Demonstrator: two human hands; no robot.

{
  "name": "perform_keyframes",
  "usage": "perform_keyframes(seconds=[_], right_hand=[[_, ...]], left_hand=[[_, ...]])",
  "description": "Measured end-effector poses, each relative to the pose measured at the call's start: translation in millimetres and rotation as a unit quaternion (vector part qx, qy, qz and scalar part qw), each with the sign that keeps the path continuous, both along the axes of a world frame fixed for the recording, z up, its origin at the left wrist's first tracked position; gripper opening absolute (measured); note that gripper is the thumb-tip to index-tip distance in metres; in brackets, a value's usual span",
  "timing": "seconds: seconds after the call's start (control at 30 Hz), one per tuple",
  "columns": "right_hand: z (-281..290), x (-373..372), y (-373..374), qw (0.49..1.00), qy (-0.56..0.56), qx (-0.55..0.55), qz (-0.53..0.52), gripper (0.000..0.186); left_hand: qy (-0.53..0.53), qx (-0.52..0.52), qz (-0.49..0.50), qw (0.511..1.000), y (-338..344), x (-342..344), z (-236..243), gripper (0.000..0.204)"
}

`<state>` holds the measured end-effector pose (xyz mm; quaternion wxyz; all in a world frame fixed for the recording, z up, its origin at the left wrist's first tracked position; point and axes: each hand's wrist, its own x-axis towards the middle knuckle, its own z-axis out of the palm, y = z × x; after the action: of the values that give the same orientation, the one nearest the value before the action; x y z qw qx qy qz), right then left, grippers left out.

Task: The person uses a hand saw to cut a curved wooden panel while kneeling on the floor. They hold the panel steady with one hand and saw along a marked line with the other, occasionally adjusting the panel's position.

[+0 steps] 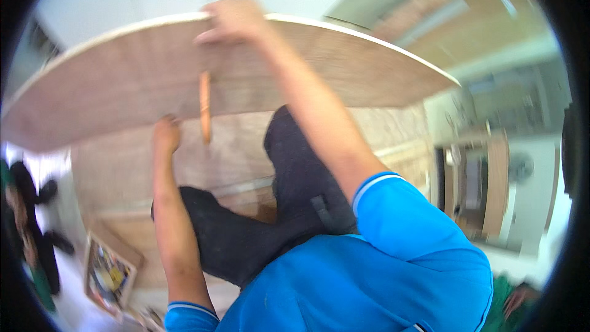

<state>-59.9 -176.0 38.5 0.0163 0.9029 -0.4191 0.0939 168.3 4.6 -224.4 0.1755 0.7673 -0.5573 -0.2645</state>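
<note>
Okay, so it's pretty busy around here. A wooden box [115,246] full of mixed bits sits down on the left, and past it there's another person in dark trousers [26,193]. Someone else's green sleeve [496,298] shows in the bottom right corner, with an open wooden cabinet [496,184] further up that side. The wearer's own knees, in black trousers [215,240], stick out over the flat wood sheet [126,175], and one knee pokes right up to the long board's [243,80] lower edge. An orange stick [205,107] overlaps that edge too, between the hands.

The long board spans nearly the whole view ahead of the wearer. The right hand [236,19] grips its top edge, fingers hooked over. The left hand [167,134] is down by the bottom edge, curled up, but it's blurry and I can't tell if it's holding anything.
</note>
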Motion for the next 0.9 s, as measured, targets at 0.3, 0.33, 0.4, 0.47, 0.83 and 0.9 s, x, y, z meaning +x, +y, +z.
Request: perform_keyframes(seconds=[0.3, 0.33, 0.4, 0.47, 0.83, 0.9], right_hand=[[-2, 28, 28, 0.995, -0.026, 0.092, -0.004, 0.054], [-1, 31, 28, 0.995, -0.024, 0.095, -0.005, 0.053], [0, 32, 29, 0.995, -0.025, 0.097, -0.006, 0.053], [-6, 31, 35, 0.994, -0.021, 0.104, -0.010, 0.052], [4, 19, 47, 0.994, -0.017, 0.108, -0.018, 0.043], [9, 23, 43, 0.994, -0.016, 0.107, -0.001, 0.044]], left_hand=[[0.495, -0.194, 0.416, 0.738, -17, 26, -34, 0.020], [0.499, -0.178, 0.429, 0.732, -18, 25, -32, 0.022], [0.500, -0.145, 0.457, 0.721, -20, 23, -26, 0.026], [0.498, -0.117, 0.440, 0.738, -11, 11, -21, 0.028], [0.513, -0.064, 0.295, 0.804, -19, -2, -1, 0.025], [0.509, -0.074, 0.254, 0.819, -14, 7, 6, 0.023]])
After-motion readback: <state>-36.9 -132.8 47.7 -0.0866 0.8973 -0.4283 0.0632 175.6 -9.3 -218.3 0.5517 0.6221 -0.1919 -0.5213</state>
